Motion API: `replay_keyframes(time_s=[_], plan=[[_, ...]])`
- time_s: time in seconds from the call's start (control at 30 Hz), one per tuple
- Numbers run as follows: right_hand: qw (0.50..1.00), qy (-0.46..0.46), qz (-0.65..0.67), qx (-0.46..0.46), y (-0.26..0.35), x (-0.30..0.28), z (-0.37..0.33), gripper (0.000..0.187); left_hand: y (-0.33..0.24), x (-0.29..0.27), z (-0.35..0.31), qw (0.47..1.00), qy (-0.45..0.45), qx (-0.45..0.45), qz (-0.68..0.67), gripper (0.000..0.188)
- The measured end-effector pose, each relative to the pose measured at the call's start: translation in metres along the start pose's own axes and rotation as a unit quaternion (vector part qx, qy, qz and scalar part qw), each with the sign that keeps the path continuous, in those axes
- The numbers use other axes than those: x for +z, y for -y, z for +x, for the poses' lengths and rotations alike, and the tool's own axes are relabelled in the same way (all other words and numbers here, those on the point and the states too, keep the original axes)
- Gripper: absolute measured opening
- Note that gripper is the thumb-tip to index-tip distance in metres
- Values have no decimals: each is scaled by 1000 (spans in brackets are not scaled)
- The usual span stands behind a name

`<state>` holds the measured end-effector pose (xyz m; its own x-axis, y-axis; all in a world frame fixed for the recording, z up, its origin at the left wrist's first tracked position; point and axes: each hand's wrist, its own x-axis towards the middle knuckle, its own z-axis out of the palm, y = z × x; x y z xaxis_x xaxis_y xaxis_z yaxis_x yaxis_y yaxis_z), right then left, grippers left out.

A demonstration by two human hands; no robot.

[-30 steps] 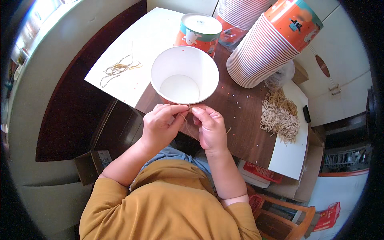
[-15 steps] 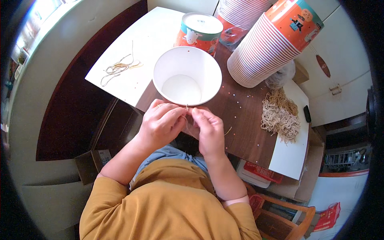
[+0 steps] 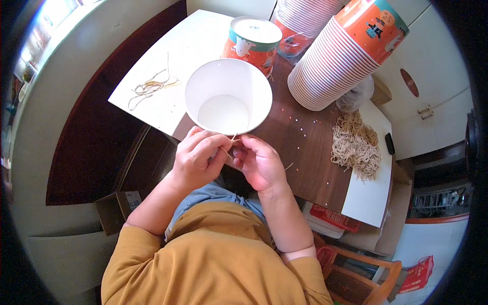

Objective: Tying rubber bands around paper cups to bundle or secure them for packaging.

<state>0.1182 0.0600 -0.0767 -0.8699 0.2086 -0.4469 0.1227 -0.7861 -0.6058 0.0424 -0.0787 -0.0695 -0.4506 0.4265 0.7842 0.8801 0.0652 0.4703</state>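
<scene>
A thin cord (image 3: 234, 136) is mostly hidden beside the white bucket (image 3: 229, 89); the left hand (image 3: 197, 156) pinches it; the right hand (image 3: 263, 165) curls alongside, its grip unclear.

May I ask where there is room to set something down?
White tabletop lies bare between the loose cords and the printed bucket. Stacked buckets crowd the far side, a cord bundle the right, the open bucket the front.

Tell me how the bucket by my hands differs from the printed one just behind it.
The near bucket shows an open mouth; the printed bucket shows a closed white top.

The near bucket shows mostly its plain white inside; the printed bucket, its orange and green outside.

Both are round, with white surfaces showing.
</scene>
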Motion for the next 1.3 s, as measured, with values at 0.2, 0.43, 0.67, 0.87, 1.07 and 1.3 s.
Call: replay_keyframes(time_s=[0.2,0.43,0.67,0.87,1.07,1.3], plan=[[995,86,-47,-17,6,-20,5,15,-4,-3,-2,985,52,-109,-127,11],[858,-102,-373,-337,9,-9,-14,25,4,-4,-5,951,-1,-214,-224,8],[441,-70,-650,-614,19,1,-20,36,-4,-10,4,958,71,-164,-224,8],[432,8,-626,-649,33,0,1,13,-18,-25,17,961,75,-142,-227,8],[506,109,-629,-580,57,-6,-7,10,-18,-42,25,906,-1,-205,-371,19],[555,157,-698,-426,111,-34,-36,10,42,-52,53,810,-238,-349,-406,25]])
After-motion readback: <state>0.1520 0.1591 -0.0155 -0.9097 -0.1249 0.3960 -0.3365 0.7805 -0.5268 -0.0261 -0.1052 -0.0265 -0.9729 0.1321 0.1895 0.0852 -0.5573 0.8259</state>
